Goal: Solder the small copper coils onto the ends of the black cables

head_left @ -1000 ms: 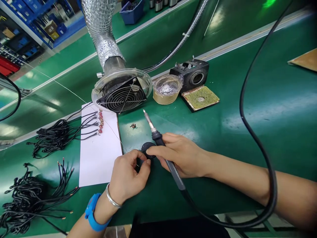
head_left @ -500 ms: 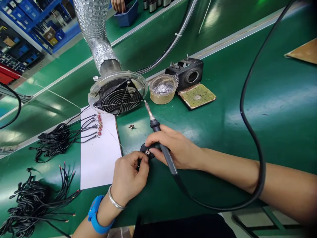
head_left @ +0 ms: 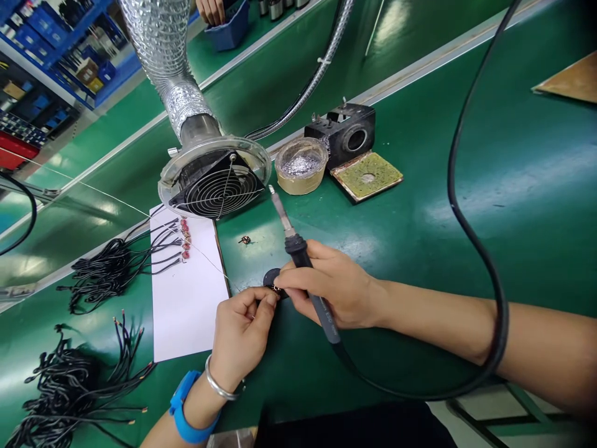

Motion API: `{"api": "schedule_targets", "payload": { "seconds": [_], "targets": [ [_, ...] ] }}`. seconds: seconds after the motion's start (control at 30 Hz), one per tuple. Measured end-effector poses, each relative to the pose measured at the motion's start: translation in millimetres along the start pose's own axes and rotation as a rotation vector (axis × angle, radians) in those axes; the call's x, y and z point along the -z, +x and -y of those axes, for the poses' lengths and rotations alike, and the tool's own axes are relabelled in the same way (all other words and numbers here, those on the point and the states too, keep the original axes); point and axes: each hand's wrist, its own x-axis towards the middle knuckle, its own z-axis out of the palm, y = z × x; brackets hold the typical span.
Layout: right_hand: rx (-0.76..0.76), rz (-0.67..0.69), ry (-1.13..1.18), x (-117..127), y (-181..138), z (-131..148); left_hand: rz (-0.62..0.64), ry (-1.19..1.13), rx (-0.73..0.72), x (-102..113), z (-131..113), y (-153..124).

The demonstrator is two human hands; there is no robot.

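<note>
My right hand [head_left: 342, 289] is closed around a soldering iron [head_left: 303, 261], whose bare metal tip points up and away beside the fan. Its fingertips also touch a small copper-coloured toothed part [head_left: 276, 288] on a round black base [head_left: 270, 276]. From the left, my left hand [head_left: 245, 326] pinches at the same part, thumb and forefinger together. A thin solder wire [head_left: 209, 260] runs down from the upper left into this hand's fingers. The fingers partly hide the toothed part. Another small copper-coloured part [head_left: 245, 239] lies just beyond on the green table.
A fume extractor fan [head_left: 224, 190] hangs over the table. Behind the iron stand a tub of shiny solder [head_left: 302, 165], an iron stand [head_left: 352, 134] and a yellow sponge [head_left: 367, 177]. Black cables [head_left: 69, 379] lie left, some ending on white paper [head_left: 186, 311]. Across, another person's hand [head_left: 212, 11] reaches into a blue bin [head_left: 228, 28].
The right fingertips have shifted down over the small toothed part and now cover more of it. The iron stays in the right hand. The whole view has shifted slightly.
</note>
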Motion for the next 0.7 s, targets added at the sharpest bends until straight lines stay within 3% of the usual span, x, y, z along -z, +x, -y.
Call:
{"api": "schedule_targets", "payload": {
  "seconds": [0.2,0.43,0.57,0.7],
  "targets": [
    [0.045,0.065,0.002,0.1,5.6,5.0,-0.027,0.112,-0.071,1.9,1.3,-0.6],
    [0.078,0.096,-0.046,6.5,9.8,5.6,-0.037,0.427,-0.211,9.6,-3.7,-5.9],
    [0.076,-0.009,0.000,9.1,7.3,-0.1,-0.085,0.454,-0.216,29.5,-7.7,-12.8],
    [0.023,-0.040,0.014,9.7,5.4,-4.8,-0.078,0.290,-0.252,57.4,-8.7,-20.8]
  ]
}}
